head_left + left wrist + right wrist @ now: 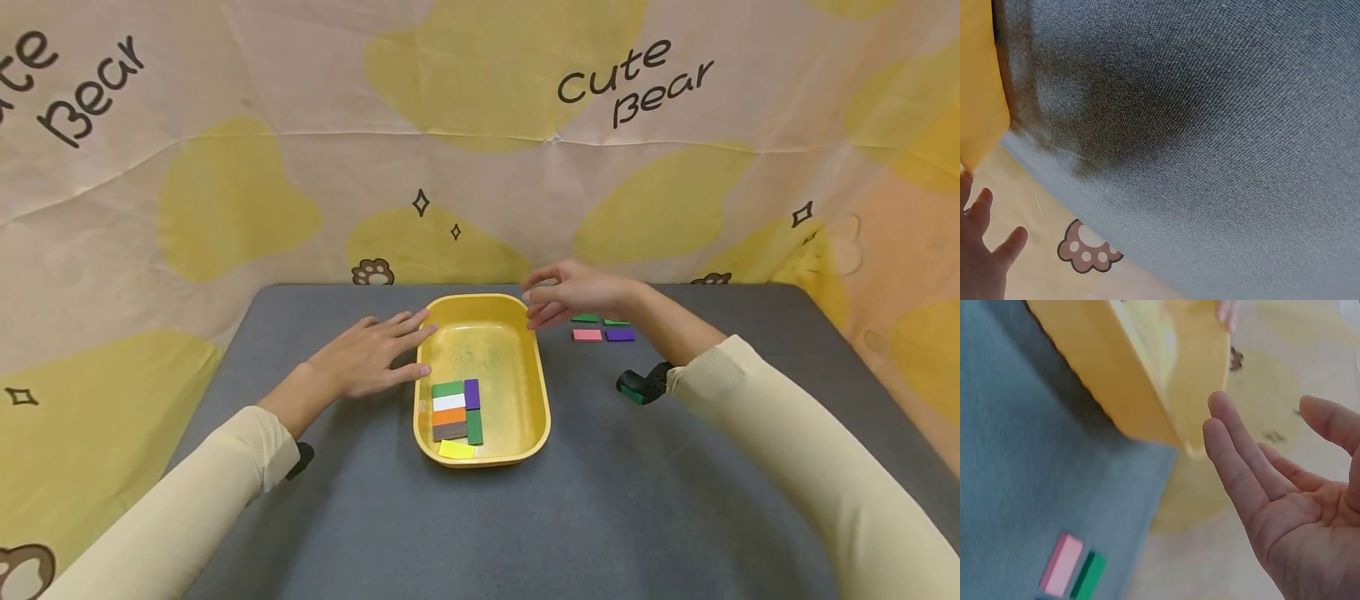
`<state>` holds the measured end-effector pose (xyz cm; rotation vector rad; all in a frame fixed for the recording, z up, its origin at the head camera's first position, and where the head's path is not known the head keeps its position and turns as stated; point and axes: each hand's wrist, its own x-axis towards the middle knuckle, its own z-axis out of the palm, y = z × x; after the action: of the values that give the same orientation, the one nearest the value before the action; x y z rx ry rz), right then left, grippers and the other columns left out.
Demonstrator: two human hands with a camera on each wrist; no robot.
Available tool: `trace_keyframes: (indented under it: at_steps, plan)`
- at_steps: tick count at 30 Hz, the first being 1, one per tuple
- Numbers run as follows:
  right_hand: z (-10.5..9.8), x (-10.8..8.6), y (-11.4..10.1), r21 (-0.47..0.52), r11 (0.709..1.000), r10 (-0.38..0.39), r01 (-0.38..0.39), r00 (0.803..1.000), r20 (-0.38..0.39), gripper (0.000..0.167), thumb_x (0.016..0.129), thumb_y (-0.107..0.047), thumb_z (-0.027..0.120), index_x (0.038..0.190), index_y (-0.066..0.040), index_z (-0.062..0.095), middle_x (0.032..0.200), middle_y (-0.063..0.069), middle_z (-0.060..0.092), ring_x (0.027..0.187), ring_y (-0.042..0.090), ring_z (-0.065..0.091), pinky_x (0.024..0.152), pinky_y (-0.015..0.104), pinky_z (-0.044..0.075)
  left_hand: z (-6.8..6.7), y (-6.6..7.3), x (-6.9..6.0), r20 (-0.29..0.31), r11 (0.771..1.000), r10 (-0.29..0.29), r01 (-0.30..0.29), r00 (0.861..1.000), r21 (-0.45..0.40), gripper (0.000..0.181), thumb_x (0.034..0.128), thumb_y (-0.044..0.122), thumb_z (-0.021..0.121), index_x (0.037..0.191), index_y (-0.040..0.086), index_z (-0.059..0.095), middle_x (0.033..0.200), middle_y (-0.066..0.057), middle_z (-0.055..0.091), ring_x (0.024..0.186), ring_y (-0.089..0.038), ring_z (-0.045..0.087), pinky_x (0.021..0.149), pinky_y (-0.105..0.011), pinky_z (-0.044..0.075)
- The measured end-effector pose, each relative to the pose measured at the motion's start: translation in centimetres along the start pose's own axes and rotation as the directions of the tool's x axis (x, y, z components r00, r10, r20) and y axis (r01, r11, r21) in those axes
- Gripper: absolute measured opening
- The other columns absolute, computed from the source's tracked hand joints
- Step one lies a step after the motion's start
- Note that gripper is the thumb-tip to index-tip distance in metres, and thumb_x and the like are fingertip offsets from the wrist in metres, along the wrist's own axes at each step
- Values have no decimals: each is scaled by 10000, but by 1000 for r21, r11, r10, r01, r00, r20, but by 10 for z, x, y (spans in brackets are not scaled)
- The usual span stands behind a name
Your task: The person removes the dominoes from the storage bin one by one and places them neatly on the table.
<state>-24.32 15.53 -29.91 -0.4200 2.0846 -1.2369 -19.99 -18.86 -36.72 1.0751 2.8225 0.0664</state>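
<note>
A cloth (262,92) w/ yellow blobs hangs behind the grey surface (360,525). Mid-surface is the yellow tray (513,383). Blocks lie in its near L part: far to near, a green block (448,388), white block (448,403), orange block (449,416) & brown block (450,431); a purple block (472,394) & second green block (475,427) just R; a yellow block (457,450) nearest me. Off R of the tray: pink block (587,336), another purple block (620,335) & 2 loose green blocks (584,318), partly hidden by the R arm (675,325).

L hand (378,354): fingers spread, tips over tray's L rim; grip apart, nothing in it. R hand (570,292): by tray's far R corner, fingers a bit bent; grip apart too, nothing held. Can't tell if tips touch.
</note>
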Motion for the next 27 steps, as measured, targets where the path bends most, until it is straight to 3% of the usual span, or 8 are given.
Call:
trace_keyframes:
  at_steps: [4, 14, 27]
  plan:
    - [15, 11, -2, -8, 1000, 11, -10, 999, 39, 579, 1033, -210, 548, 1485, 67, 317, 1293, 288, 601, 1146, 368, 645, 978, 472, 497, 0, 0, 0, -2, 1000, 2, -2, 1000, -1, 762, 994, 637, 404, 1590, 182, 271, 1652, -52, 177, 1492, -315, 230, 1115, -622, 267]
    - [40, 26, -2, -56, 989, 142, -136, 984, 107, 631, 1025, -244, 564, 1512, 43, 285, 1353, 302, 552, 1145, 339, 652, 962, 413, 515, 0, 1, 1, 7, 1000, -5, 5, 1000, -4, 761, 995, 639, 398, 1591, 184, 269, 1656, -54, 165, 1492, -322, 229, 1117, -622, 264]
    - [65, 43, 1, -150, 970, 217, -193, 962, 166, 554, 1012, -255, 569, 1452, 39, 404, 1165, 229, 691, 1111, 305, 674, 960, 392, 519, -2, 1, 0, 15, 1000, -14, 14, 1000, -18, 756, 993, 628, 418, 1591, 191, 270, 1655, -44, 164, 1492, -321, 232, 1119, -620, 266]
